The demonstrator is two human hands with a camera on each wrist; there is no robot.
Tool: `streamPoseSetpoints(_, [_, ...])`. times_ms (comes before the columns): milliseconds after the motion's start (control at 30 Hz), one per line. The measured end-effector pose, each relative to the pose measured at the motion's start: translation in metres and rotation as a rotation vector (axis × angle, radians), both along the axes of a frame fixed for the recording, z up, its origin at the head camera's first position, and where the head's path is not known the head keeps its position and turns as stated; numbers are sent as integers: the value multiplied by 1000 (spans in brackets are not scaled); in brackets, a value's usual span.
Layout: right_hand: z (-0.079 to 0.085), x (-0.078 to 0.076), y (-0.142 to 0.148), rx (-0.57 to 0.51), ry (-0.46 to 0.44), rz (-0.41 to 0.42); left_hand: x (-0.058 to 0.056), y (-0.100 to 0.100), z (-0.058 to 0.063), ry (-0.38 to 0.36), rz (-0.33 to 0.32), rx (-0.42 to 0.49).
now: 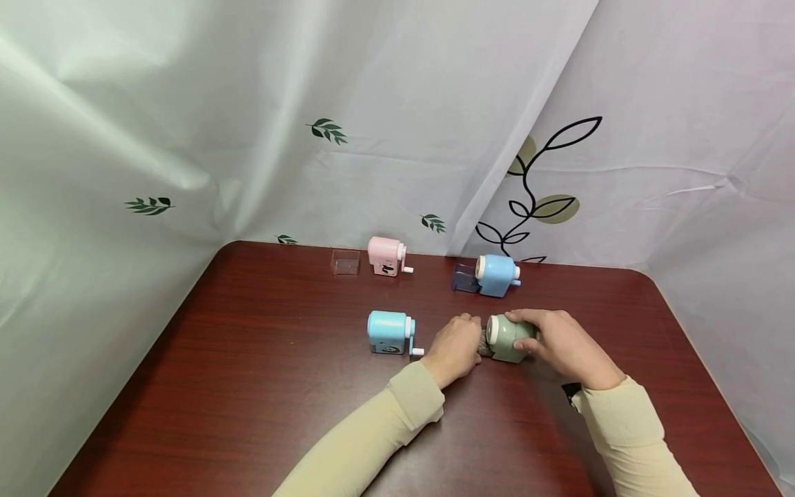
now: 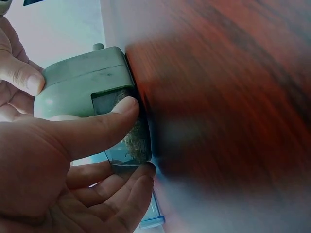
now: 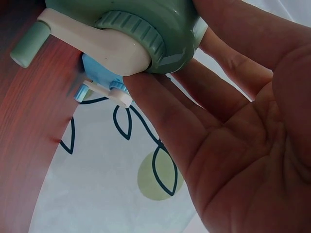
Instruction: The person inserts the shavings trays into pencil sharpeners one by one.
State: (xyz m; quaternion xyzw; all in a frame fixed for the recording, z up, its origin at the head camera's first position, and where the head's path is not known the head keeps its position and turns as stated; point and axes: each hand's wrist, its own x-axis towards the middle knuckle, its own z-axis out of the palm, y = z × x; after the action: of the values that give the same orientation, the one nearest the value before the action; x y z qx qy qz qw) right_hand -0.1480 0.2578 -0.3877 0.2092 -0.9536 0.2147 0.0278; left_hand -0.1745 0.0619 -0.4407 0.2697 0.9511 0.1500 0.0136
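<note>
A green pencil sharpener [image 1: 505, 343] stands on the table at the right of centre. My right hand [image 1: 568, 345] grips its body from the right, thumb on the near side and fingers over the top. In the right wrist view its pale crank [image 3: 92, 41] ends in a green knob. My left hand [image 1: 455, 347] pinches the clear shavings drawer [image 2: 136, 148], thumb on one side and fingers on the other. Shavings fill part of that drawer, which sticks partly out of the body in the left wrist view.
A light blue sharpener [image 1: 386, 333] stands left of my left hand. Behind are a pink sharpener [image 1: 384, 257] beside a separate clear drawer [image 1: 345, 262], and a blue sharpener [image 1: 497, 276] with a dark drawer [image 1: 464, 277] at its left. A white curtain [image 1: 385, 186] hangs behind the table.
</note>
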Motion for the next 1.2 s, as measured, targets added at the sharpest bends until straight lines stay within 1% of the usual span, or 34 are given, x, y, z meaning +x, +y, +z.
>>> streamPoseSetpoints(233, [1, 0, 1, 3, 0, 5, 0, 2, 1, -3, -9, -4])
streamPoseSetpoints(467, [0, -1, 1, -3, 0, 12, -1, 4, 0, -17, -14, 25])
streamPoseSetpoints(633, [0, -1, 2, 2, -1, 12, -2, 5, -1, -28, -13, 30])
streamPoseSetpoints(1000, [-1, -1, 1, 1, 4, 15, -4, 5, -1, -4, -37, 17])
streamPoseSetpoints(1200, [-2, -1, 2, 6, 18, 15, -5, 7, -1, -10, -49, 20])
